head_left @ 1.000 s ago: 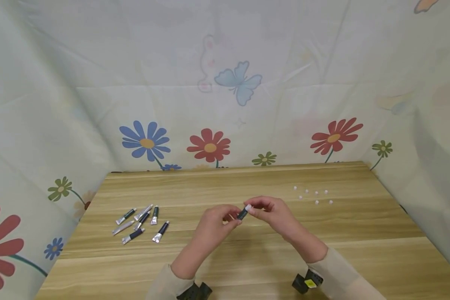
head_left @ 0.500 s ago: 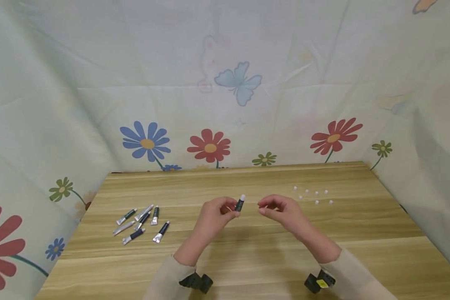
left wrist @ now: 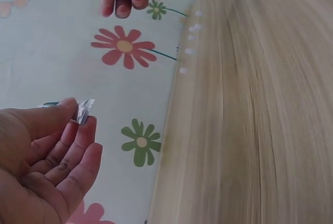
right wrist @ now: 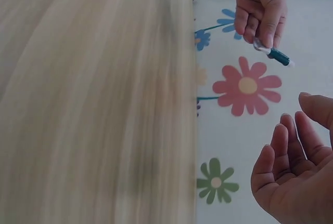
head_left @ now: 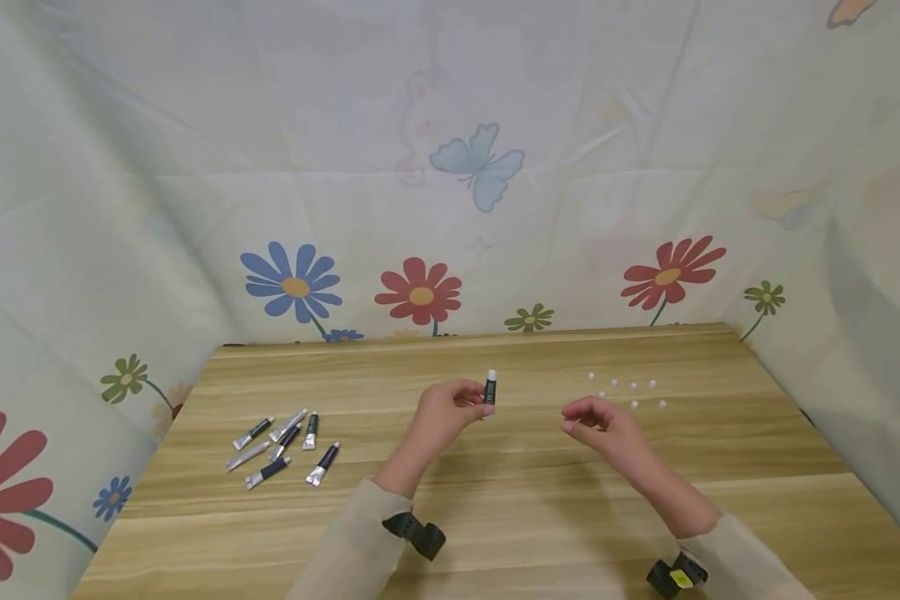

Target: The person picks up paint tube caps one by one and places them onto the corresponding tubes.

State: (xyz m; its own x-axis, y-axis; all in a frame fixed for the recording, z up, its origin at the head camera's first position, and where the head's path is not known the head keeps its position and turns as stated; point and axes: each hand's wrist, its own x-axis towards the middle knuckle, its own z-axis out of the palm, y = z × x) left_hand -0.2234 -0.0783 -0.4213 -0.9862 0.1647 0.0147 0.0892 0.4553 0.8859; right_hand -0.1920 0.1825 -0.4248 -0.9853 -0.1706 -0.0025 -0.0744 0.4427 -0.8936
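Observation:
My left hand [head_left: 448, 410] pinches a small paint tube [head_left: 490, 390] between thumb and fingers. The tube has a dark green label and a white tip pointing up, and it is held above the table. In the left wrist view the tube's silver crimped end [left wrist: 86, 112] sticks out past the thumb. My right hand [head_left: 609, 428] is to the right of the tube, apart from it, with fingers loosely bent. The right wrist view shows nothing between the fingers of that right hand [right wrist: 296, 169]; the green tube [right wrist: 280, 56] is in the other hand.
On the left of the wooden table [head_left: 540, 517] lie several paint tubes [head_left: 267, 472], silver with dark or green labels. Several tiny white pieces [head_left: 634, 404], like caps, are scattered at the back right. A flowered curtain [head_left: 330, 208] hangs behind and at both sides.
The right hand has come off the tube and moved right. The left hand has lifted the tube slightly and turned it upright.

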